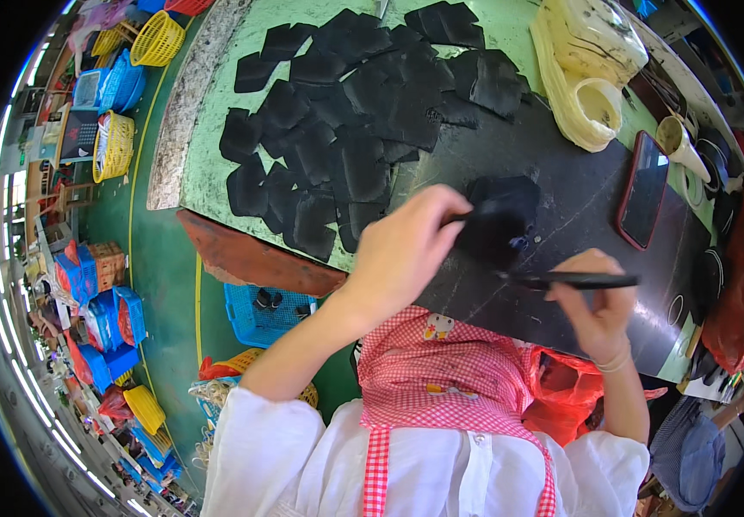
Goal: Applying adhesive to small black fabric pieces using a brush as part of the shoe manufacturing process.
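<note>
My left hand (415,241) pinches the left edge of a dark, blurred black piece (499,220), held over the dark work board (475,297). In my right hand (594,302) is a slim black pen-like tool (587,280), lying almost level with its narrow tip toward the piece. Whether the tip touches the piece I cannot tell. Beyond my left hand, a spread of flat black cut pieces (363,164) lies overlapping on the pale green tabletop (208,159).
A phone (644,191) lies at the board's right, near a yellowish plastic-wrapped container (596,103) and a cone-shaped spool (680,145). Red bags hang at the right edge. A blue basket (251,319) stands below the table's left front, with more baskets along the floor at left.
</note>
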Demonstrator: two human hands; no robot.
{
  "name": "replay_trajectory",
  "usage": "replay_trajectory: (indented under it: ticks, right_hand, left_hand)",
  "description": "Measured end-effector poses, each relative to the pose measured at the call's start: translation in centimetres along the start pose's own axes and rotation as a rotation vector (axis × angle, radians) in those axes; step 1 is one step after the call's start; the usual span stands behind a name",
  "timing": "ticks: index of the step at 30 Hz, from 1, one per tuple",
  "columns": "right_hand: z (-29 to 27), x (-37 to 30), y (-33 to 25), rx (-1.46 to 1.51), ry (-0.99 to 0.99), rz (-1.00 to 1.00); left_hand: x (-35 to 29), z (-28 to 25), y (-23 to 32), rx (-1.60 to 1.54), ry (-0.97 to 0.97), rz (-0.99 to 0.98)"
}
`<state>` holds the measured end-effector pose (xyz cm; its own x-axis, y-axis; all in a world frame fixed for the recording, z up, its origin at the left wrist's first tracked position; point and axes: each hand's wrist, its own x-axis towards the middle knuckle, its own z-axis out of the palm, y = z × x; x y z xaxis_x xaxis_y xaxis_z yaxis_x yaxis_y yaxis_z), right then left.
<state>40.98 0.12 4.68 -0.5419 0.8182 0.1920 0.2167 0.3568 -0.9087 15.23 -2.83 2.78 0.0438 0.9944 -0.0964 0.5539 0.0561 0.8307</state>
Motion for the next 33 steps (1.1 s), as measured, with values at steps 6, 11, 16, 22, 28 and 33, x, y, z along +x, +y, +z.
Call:
replay_trajectory:
  ticks: [6, 11, 16, 22, 28, 33]
  right_hand:
    - [-1.5, -0.5, 0.2, 0.288, 0.434, 0.296]
    - [0.1, 4.4, 0.5, -0.272, 0.163, -0.177]
    - [2.5, 2.6, 1.7, -0.452, 0.049, -0.315]
    - [0.5, 3.8, 1.2, -0.460, 0.146, -0.201]
    - [2.0, -0.9, -0.7, -0.420, -0.164, -0.242]
    - [-0.1, 1.3, -1.0, -0.085, -0.075, 0.132]
  left_hand:
    - [-5.3, -8.1, -6.1, 0.250, 0.250, -0.222]
    - [0.6, -3.2, -1.3, 0.038, 0.102, -0.029]
    - [3.7, 0.4, 0.5, 0.224, -0.062, 0.123]
    - [3.4, -0.1, 0.3, 0.263, -0.056, 0.093]
    - [3.2, 0.5, 0.7, 0.292, 0.021, 0.159]
    - [2.5, 0.1, 0.2, 0.303, 0.102, 0.242]
